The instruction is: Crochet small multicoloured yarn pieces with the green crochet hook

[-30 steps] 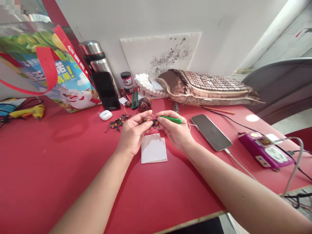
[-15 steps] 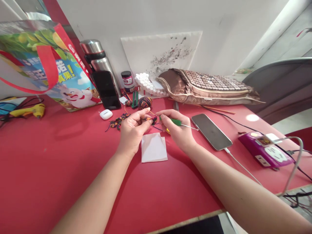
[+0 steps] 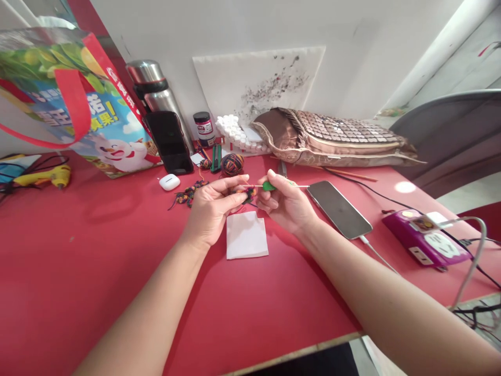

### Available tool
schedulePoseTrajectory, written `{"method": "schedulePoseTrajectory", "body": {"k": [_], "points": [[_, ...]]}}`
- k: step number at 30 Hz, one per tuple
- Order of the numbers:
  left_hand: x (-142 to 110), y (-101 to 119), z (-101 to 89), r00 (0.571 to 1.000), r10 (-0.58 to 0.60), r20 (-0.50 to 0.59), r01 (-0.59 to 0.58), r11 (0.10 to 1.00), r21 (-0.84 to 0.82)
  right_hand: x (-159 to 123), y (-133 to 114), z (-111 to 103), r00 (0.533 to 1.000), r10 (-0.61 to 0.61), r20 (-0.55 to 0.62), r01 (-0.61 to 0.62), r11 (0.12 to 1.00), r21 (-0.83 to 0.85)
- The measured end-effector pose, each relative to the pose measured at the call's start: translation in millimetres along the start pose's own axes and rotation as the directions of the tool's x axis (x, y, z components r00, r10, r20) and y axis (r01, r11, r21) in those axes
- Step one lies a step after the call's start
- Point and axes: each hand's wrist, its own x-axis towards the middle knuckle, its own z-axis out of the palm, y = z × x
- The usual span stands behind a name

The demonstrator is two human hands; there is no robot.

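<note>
Pinching on both sides, with little room for a slip

A person's left hand point(image 3: 207, 213) presses thumb and forefinger together on a small multicoloured yarn piece point(image 3: 249, 195), between the two hands. The right hand point(image 3: 288, 204) has thumb and fingers closed around a green-handled tool point(image 3: 268, 186), whose thin shaft runs left toward the left fingertips. From where I stand, I can't tell whether its tip sits inside a loop. If so, a hasty pull could drag that loop loose; if the left pinch eases, the piece could twist. The shaft's back end juts right, close to a phone point(image 3: 340, 210), so a sideways swing might tap its screen. Beyond the grip lies a yarn ball point(image 3: 232, 164); if it feeds the piece, a snag there could tug it away.
</note>
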Motion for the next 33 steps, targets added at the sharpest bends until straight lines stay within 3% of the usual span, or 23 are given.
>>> {"method": "schedulePoseTrajectory", "body": {"k": [9,21,33], "points": [[0,2,-0.1,0.992,0.118,0.041,-0.122,0.987,0.102,-4,-15,-3,0.985,-0.153,-0.077,0.134,0.969,-0.208],[1,0,-5.7,0.97,0.242,0.025,-0.241,0.942,0.232,-4,-15,-4,0.961,-0.241,-0.135,0.199,0.943,-0.267],[0,-2,-4.9,0.962,0.271,0.022,-0.265,0.921,0.286,-7,-15,-1,0.95,-0.298,-0.095,0.262,0.924,-0.28]]}}
